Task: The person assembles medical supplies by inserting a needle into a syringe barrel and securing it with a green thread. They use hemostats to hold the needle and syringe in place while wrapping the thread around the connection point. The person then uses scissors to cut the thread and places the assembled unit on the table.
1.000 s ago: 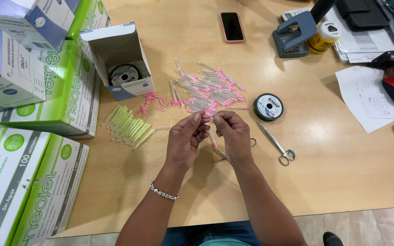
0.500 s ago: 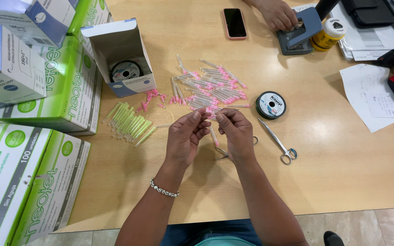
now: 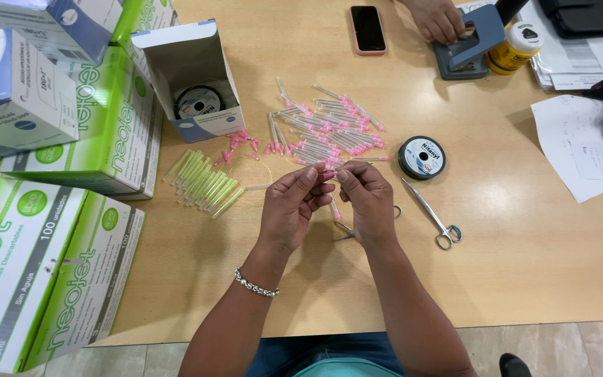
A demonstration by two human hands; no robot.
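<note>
My left hand (image 3: 293, 206) and my right hand (image 3: 364, 199) meet over the wooden table (image 3: 518, 265), fingertips pinched together on one small pink-hubbed capped needle (image 3: 329, 172). A pile of the same clear, pink-hubbed capped needles (image 3: 329, 129) lies just beyond my hands. A bunch of pale green caps (image 3: 204, 185) lies to the left of my left hand. A black spool of thread (image 3: 421, 157) sits to the right of the pile. Metal scissors (image 3: 434, 216) lie right of my right hand. A second metal tool is partly hidden under my right hand.
An open white and blue carton (image 3: 193, 84) with a spool inside stands at the back left. Green and white boxes (image 3: 43, 272) and blue and white boxes (image 3: 15, 84) line the left edge. Another person's hand (image 3: 441, 19) presses a blue hole punch (image 3: 469, 42). A phone (image 3: 368, 29), a yellow jar (image 3: 516, 47) and papers (image 3: 577, 146) lie at the back right.
The other person's hand has come in at the top and settled on the hole punch. My hands stay together at the same spot, working the small needle.
</note>
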